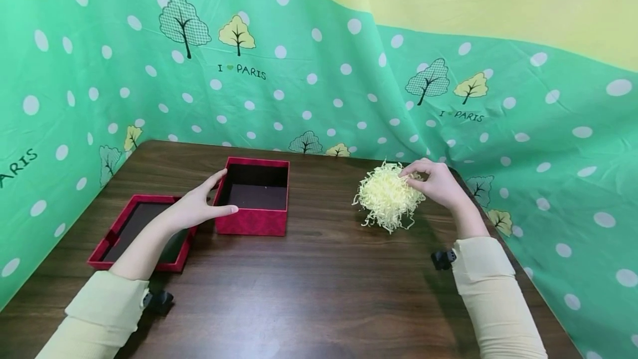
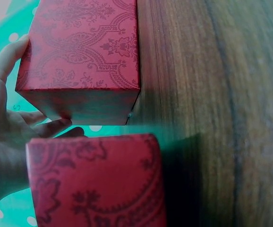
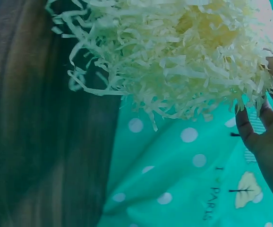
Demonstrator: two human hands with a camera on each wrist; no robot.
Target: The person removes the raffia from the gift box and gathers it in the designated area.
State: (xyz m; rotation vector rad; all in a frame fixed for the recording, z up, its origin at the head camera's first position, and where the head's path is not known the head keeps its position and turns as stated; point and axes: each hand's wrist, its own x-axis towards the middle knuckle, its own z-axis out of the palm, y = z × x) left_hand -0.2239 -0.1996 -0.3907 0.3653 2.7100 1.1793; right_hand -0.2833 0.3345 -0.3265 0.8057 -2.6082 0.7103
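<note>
A red patterned box (image 1: 251, 222) with a dark interior stands open-topped on the table. My left hand (image 1: 186, 209) spans its left side, fingers and thumb extended, the thumb at the front rim and a fingertip at the rim farther back. The left wrist view shows the thumb against the edge of the box (image 2: 84, 47), the other fingers partly hidden behind it. Over on the right is a fluffy heap of pale yellow shredded paper (image 1: 389, 195). My right hand (image 1: 438, 184) pinches strands at its upper right, and the fingertips sink partly among the strands (image 3: 188, 61).
The box's red lid (image 1: 139, 231) lies inside-up left of the box, under my left forearm. A brown wooden table (image 1: 299, 292) carries everything. Behind it hangs a green dotted cloth (image 1: 339, 87). Small black devices sit on both wrists.
</note>
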